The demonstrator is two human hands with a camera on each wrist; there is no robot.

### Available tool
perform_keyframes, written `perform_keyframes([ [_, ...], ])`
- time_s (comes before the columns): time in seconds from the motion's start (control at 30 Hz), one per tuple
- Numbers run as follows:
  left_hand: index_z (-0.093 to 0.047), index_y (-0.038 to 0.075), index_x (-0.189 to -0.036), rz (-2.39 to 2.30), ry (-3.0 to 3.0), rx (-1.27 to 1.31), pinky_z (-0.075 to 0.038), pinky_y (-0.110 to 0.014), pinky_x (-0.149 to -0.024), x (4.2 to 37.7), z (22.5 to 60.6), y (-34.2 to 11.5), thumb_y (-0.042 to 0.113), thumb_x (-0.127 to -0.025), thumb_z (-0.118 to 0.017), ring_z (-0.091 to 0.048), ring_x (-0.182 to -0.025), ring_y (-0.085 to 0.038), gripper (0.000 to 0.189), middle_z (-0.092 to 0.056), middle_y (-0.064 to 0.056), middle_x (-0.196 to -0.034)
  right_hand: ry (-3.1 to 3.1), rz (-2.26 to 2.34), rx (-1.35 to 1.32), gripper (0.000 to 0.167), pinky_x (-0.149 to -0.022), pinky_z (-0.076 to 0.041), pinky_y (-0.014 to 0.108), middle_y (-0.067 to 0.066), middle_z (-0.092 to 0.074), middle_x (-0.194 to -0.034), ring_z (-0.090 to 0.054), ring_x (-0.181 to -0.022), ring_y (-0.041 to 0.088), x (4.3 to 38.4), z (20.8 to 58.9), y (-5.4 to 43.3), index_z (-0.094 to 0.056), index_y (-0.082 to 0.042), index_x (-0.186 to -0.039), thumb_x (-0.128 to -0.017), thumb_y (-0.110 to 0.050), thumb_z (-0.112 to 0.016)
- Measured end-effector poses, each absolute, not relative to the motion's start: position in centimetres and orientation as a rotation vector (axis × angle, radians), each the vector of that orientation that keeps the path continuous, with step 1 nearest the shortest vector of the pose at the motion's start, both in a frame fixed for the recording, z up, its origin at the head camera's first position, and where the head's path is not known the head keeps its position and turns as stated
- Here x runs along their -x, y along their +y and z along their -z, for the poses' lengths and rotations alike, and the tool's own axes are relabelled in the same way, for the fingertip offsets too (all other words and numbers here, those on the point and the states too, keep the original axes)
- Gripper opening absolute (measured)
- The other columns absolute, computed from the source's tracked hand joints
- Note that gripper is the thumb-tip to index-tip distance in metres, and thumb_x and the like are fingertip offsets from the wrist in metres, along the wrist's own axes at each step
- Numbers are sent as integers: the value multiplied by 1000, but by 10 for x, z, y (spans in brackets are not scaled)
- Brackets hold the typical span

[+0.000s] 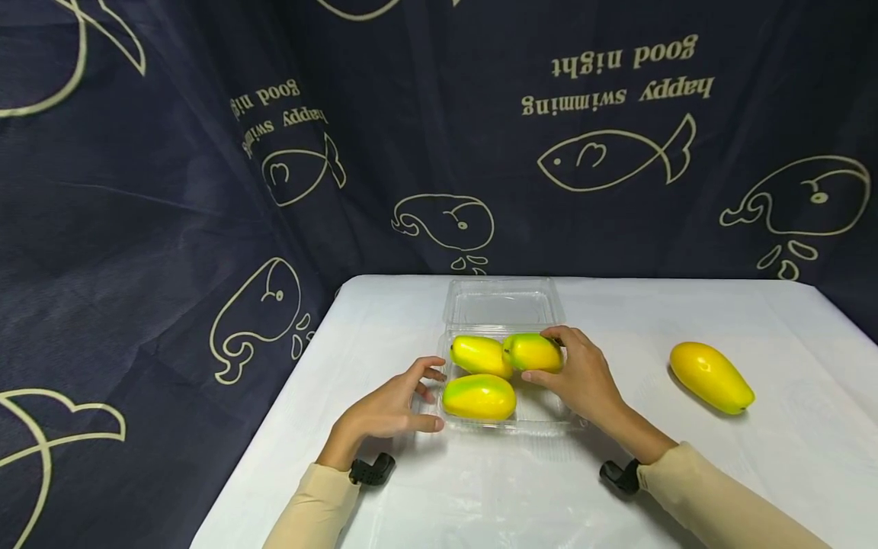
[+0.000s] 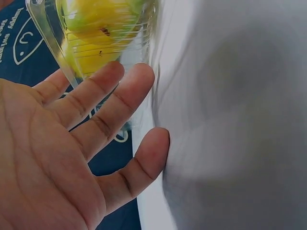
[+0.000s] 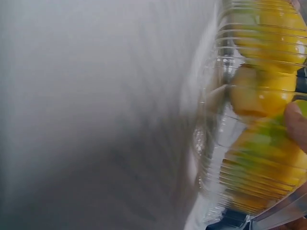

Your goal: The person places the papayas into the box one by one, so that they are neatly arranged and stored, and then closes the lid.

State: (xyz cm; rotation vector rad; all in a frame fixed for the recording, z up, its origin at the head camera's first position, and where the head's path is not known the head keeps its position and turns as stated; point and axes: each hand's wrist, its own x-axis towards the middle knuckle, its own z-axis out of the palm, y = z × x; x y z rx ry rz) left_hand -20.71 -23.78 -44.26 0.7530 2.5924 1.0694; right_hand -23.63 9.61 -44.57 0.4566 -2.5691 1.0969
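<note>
In the head view a clear plastic clamshell box (image 1: 545, 406) lies with its lid raised at the back, holding yellow-green mangoes. My right hand (image 1: 584, 377) grips one mango (image 1: 533, 354) at the back right of the box, thumb in front and fingers behind. Beside it sits a second mango (image 1: 476, 353), and a third mango (image 1: 479, 398) lies in the front left. Just left of the box is my left hand (image 1: 387, 404), fingers spread and slightly bent, holding nothing. The left wrist view shows its fingertips close to the ribbed wall; whether they touch is unclear.
Another mango (image 1: 712, 378) lies on the white table (image 1: 775, 473), well to the right of the box. The transparent lid (image 1: 505, 302) leans toward the back edge. Dark blue cloth (image 1: 439, 137) with fish drawings hangs behind and at the left.
</note>
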Motion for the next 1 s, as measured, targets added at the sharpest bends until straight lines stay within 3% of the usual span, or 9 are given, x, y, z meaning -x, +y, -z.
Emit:
perform_keyframes([
  [0.4,-25,20,-155,-1072,2595,-755,-47,-43,-96,207,438,-238,34,-82,-80,-63,-110,-19,92,-53,-2,-145,-2587,-1074,-464,72,-96,-49,53,17,-62,-122,-61,-114,36,241,444,95,-59,-1,-124,-69,-33,-93],
  [1.0,-25,22,-155,-1074,2589,-742,-48,-43,-96,206,441,-238,36,-82,-79,-63,-109,-19,92,-53,-1,-145,-2580,-1188,-452,73,-103,-44,54,15,-58,-130,-57,-121,35,240,453,96,-60,-6,-129,-68,-29,-94],
])
